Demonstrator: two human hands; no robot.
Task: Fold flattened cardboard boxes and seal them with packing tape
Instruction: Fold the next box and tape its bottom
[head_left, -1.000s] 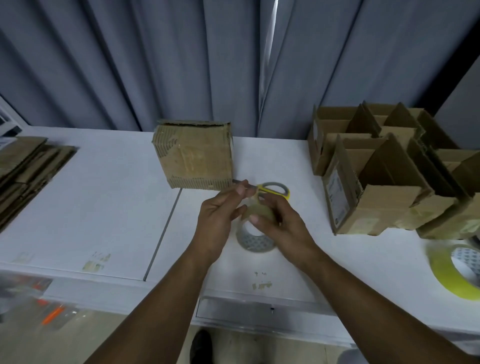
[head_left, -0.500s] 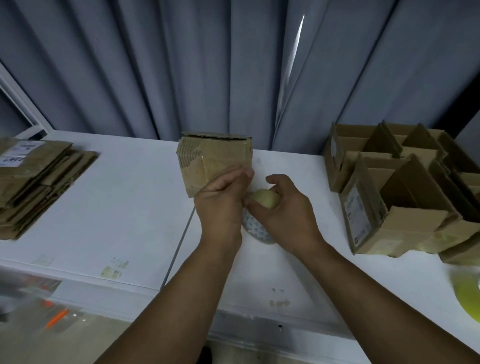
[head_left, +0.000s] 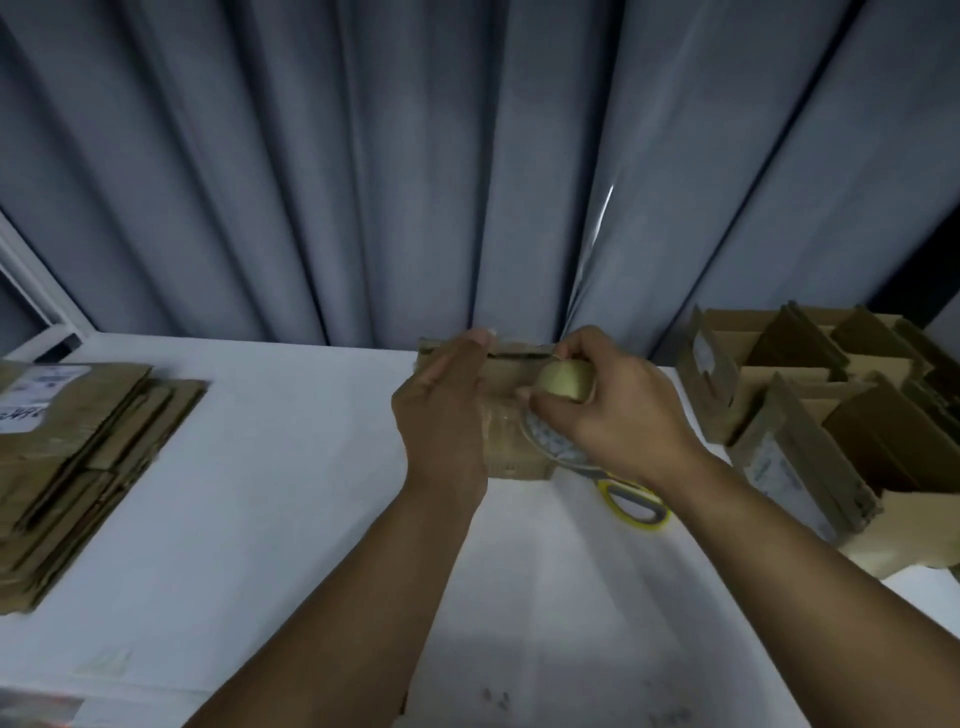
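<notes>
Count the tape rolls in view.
1. The tape roll is gripped in the right hand, over the box at mid-table. More could be hidden behind the open boxes on the right.

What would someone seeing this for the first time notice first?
The two hands at the centre draw the eye: the left hand lies flat on a small cardboard box at the far edge of the table, while the right hand grips a tape roll over it. A stack of flattened cardboard sits on the left, open folded boxes crowd the right, and yellow-handled scissors lie by the right wrist.
</notes>
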